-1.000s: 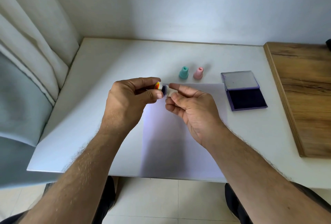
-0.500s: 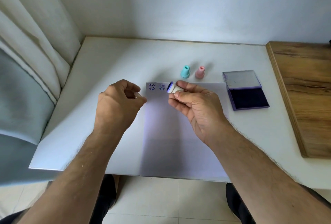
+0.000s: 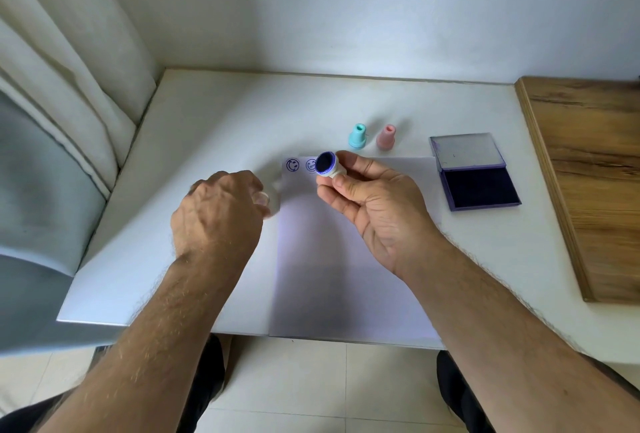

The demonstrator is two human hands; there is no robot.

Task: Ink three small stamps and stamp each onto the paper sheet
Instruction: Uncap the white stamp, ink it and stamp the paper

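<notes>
My right hand (image 3: 372,200) grips a small white stamp (image 3: 327,164) above the top of the paper sheet (image 3: 349,259), its dark inked face turned up toward me. My left hand (image 3: 218,214) hovers over the table left of the sheet, fingers curled around a small clear cap (image 3: 262,197). Two blue smiley prints (image 3: 293,165) sit at the sheet's top left; the second is partly hidden by the stamp. A teal stamp (image 3: 357,136) and a pink stamp (image 3: 385,137) stand upright beyond the sheet. The open purple ink pad (image 3: 479,186) lies to the right.
The white table (image 3: 207,127) meets a wall at the back. A curtain (image 3: 62,62) hangs at the left. A raised wooden board (image 3: 595,173) borders the table's right side. The table's front edge lies near my forearms, with tiled floor below.
My hands have pulled apart: the left moved left and down with the cap, the right kept the stamp and turned its inked face up. The two prints came into view.
</notes>
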